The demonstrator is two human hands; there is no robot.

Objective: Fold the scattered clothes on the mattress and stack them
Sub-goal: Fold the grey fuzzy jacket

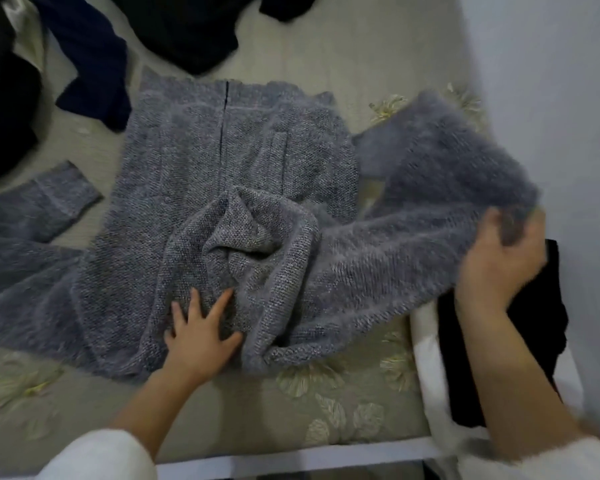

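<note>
L hand (201, 330) flat on grey cardigan (222, 161), R hand (503, 258) grips its sleeve (430, 174); I reckon early, dark clothes (187, 29) far left unfolded.

I count 1 grey sweater (222, 161), 1 navy garment (90, 64), 1 black garment (499, 341) at right edge, 2 black heaps far side: left heap (4, 109), centre heap (187, 29). 1 mattress (326, 393). 2 hands: left hand (201, 334), right hand (499, 258).

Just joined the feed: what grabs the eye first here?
A big grey cardigan sprawls across the middle of the mattress. The left hand presses flat on its bunched near part, while the right hand grips a fuzzy sleeve at the right. Dark clothes lie heaped at top left.
</note>
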